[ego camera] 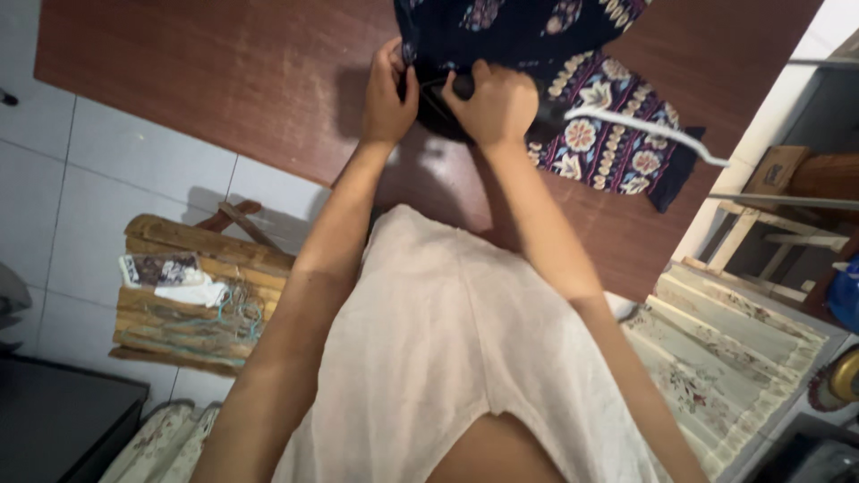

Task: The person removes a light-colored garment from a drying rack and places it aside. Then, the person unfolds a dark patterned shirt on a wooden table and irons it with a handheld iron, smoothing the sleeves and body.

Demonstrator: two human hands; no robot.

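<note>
A dark navy cloth [613,134] with a floral and chain print lies on a reddish-brown wooden table [224,80]. My right hand [494,103] is closed over the handle of a black object [437,114], apparently an iron, that rests at the cloth's near edge. A white cord [644,132] runs from it to the right across the cloth. My left hand [388,89] pinches the cloth's edge right beside the black object. Both arms reach forward over my pale dress.
A rough wooden crate [192,304] with cloth scraps stands on the white tiled floor at the left. A patterned rug [725,358] lies at the right, with wooden furniture [774,224] behind it. A dark cabinet [54,420] fills the bottom left corner.
</note>
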